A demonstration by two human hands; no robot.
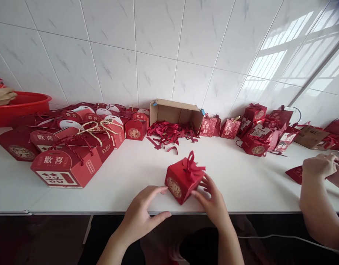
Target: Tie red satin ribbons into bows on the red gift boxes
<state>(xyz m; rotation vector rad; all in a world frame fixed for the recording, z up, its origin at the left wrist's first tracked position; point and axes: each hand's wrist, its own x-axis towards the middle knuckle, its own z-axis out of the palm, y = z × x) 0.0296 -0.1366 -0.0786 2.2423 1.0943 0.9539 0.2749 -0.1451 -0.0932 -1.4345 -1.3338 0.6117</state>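
Note:
A red gift box (183, 180) stands near the table's front edge, turned with a corner toward me. A red ribbon bow (192, 169) is tied on its top, and a gold round pattern (174, 187) marks its left face. My right hand (212, 200) grips the box's right side, thumb at the front corner and fingers partly hidden behind it. On the other side, my left hand (147, 209) is open, thumb and fingers apart. Its fingertips are close to the box's left face; I cannot tell if they touch.
Many red boxes with handles (61, 162) fill the table's left side. A cardboard box (177, 110) on its side spills red ribbons (169, 132) by the wall. More red boxes (256, 143) stand right; a co-worker's hands (321, 167) are at far right. A red basin (25, 106) is at far left.

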